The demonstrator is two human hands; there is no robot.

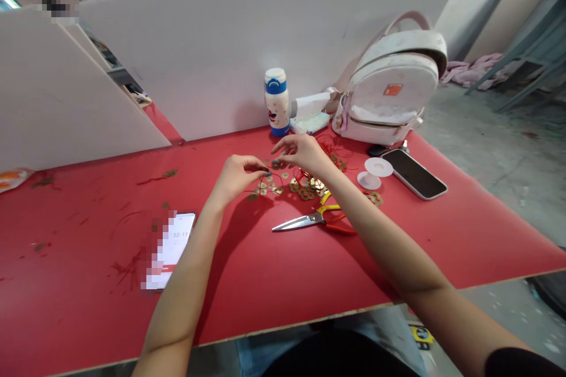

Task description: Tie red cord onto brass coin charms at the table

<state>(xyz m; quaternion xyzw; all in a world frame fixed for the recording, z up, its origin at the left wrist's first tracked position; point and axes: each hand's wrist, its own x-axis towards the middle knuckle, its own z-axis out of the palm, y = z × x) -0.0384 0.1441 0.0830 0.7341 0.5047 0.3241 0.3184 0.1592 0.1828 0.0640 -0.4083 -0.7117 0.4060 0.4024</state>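
My left hand (241,175) is closed in a pinch on a thin red cord (282,179), which curves down from its fingertips toward the table. Just right of it, my right hand (303,153) pinches what looks like a small brass coin (276,165) between thumb and forefinger, its other fingers loosely raised. The two hands are close but apart. Loose brass coins (263,187) lie below them. Beside these is a heap of coins tied with red cord (312,187). Scissors (305,222) with red and yellow handles lie nearer me, partly behind my right forearm.
A lit phone (174,247) lies left, a dark one (415,174) right. Near the latter stands a white spool (374,172). A bottle (277,103), a tissue pack (310,122) and a white backpack (391,88) stand before the partition (212,65). Cord scraps (128,268) litter the red table (265,283).
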